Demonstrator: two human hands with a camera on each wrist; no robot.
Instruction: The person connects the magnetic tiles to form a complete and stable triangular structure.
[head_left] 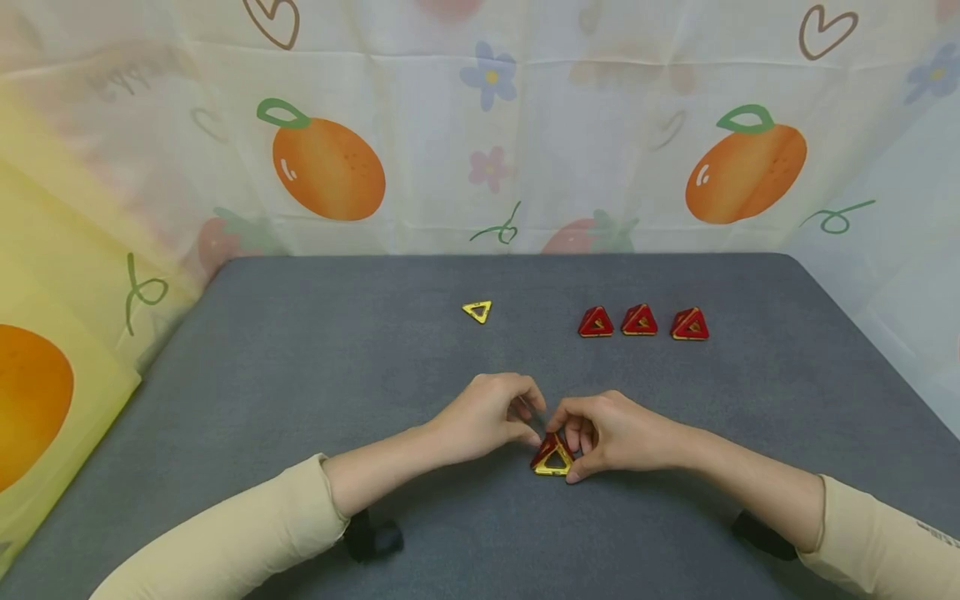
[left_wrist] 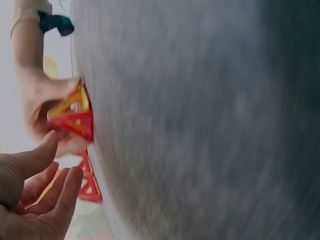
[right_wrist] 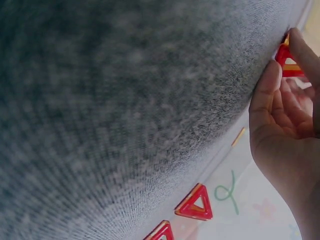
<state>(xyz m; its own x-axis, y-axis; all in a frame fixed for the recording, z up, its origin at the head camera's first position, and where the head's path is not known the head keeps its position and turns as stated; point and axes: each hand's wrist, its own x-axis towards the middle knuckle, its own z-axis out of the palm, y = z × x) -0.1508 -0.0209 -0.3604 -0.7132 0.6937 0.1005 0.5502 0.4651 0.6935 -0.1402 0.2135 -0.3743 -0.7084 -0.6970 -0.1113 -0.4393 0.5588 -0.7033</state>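
Observation:
A small pyramid of triangular magnetic tiles (head_left: 545,451), with red faces and a yellow one in front, stands on the table. My right hand (head_left: 621,433) pinches it from the right side between thumb and fingers. Just left of it is my left hand (head_left: 487,419), its fingers loosely bent and holding nothing. In the left wrist view, a gap separates the left thumb and fingertips (left_wrist: 75,176) from the pyramid (left_wrist: 82,124). The right wrist view shows the right thumb and forefinger at the pyramid's edges (right_wrist: 283,54), part of it hidden behind the hand.
Three red pyramids (head_left: 639,321) stand in a row at the back right of the grey table (head_left: 337,342). A single yellow triangle tile (head_left: 486,311) lies flat at the back middle. Behind hangs a fruit-printed cloth (head_left: 427,150); yellow printed fabric (head_left: 67,250) borders the left side.

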